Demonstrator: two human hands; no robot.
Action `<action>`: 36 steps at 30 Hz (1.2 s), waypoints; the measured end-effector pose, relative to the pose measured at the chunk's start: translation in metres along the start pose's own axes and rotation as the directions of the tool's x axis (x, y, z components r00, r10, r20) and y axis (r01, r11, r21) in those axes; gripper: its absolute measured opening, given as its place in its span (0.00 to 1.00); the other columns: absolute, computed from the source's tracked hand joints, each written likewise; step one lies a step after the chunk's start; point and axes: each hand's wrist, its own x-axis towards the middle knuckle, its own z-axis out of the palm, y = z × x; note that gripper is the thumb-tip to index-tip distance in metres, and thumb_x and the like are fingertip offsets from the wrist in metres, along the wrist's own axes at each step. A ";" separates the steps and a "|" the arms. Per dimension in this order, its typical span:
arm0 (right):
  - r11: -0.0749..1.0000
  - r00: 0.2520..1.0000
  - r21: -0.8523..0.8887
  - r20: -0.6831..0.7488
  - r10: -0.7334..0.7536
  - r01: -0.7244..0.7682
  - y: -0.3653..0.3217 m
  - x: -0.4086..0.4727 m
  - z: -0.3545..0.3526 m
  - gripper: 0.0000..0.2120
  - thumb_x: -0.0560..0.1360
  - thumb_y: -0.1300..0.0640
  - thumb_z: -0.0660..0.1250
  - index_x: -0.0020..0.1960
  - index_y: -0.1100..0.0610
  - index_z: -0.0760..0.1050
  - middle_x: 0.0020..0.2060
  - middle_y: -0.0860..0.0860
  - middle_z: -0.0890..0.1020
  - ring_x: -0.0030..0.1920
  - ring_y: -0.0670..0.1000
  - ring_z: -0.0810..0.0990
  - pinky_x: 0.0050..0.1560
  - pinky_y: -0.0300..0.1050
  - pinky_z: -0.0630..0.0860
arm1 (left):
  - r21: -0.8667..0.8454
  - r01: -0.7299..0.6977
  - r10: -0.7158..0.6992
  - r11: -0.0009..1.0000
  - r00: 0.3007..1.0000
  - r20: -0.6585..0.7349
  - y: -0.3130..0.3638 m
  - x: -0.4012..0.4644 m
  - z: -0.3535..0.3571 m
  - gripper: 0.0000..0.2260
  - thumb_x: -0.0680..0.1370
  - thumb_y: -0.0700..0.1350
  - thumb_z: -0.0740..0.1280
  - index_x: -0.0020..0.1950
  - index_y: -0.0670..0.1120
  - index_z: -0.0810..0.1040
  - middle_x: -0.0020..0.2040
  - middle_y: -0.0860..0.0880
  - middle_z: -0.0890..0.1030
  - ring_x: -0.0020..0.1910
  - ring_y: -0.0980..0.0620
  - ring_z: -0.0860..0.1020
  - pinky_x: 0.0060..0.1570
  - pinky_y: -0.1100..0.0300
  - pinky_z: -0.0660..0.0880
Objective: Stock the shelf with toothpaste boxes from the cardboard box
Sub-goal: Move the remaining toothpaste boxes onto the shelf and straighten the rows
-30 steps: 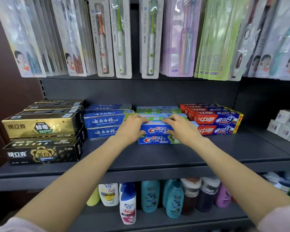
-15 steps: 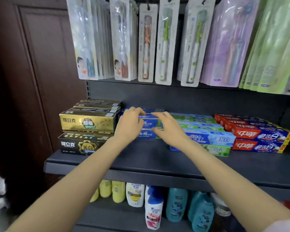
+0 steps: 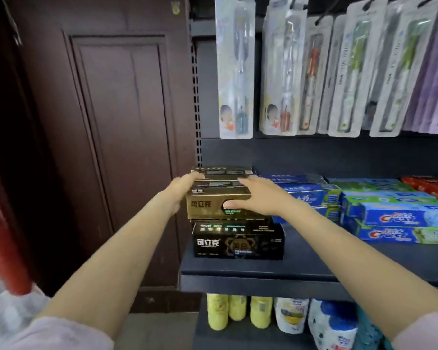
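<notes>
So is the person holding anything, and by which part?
The top gold toothpaste box: left hand against its left end, right hand over its top, thumb on the front. Grip or push, unclear.

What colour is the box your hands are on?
The top box is gold, on a black box; head view shows it.

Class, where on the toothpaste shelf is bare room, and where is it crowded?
Bare: the front strip of the shelf, before the Crest boxes and right of the black toothpaste box. Crowded: far left, where the left hand and right hand touch the gold boxes.
</notes>
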 end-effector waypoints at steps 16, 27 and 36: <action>0.971 0.966 -0.110 0.128 0.223 -0.210 -0.031 0.099 0.015 0.33 0.76 0.32 0.41 0.77 0.46 0.46 0.77 0.52 0.47 0.77 0.54 0.43 0.76 0.57 0.43 | -0.237 0.017 0.024 0.971 0.985 0.168 -0.018 0.074 -0.034 0.28 0.82 0.59 0.47 0.77 0.44 0.57 0.73 0.42 0.66 0.72 0.43 0.65 0.71 0.51 0.60; 0.961 0.963 -0.116 0.072 0.259 -0.250 -0.018 0.104 0.021 0.32 0.77 0.33 0.44 0.76 0.46 0.52 0.77 0.52 0.54 0.77 0.55 0.52 0.75 0.57 0.52 | -0.323 0.098 0.090 0.941 0.849 0.520 -0.025 0.091 -0.019 0.38 0.74 0.72 0.37 0.78 0.52 0.53 0.76 0.45 0.62 0.75 0.46 0.60 0.70 0.50 0.58; 0.951 0.942 -0.143 0.162 0.294 -0.273 -0.020 0.109 0.020 0.32 0.77 0.34 0.41 0.77 0.46 0.42 0.77 0.49 0.42 0.77 0.51 0.39 0.76 0.54 0.39 | -0.376 0.142 0.093 0.915 0.835 0.542 -0.027 0.085 -0.017 0.38 0.74 0.72 0.39 0.78 0.51 0.50 0.76 0.45 0.60 0.75 0.45 0.60 0.73 0.48 0.55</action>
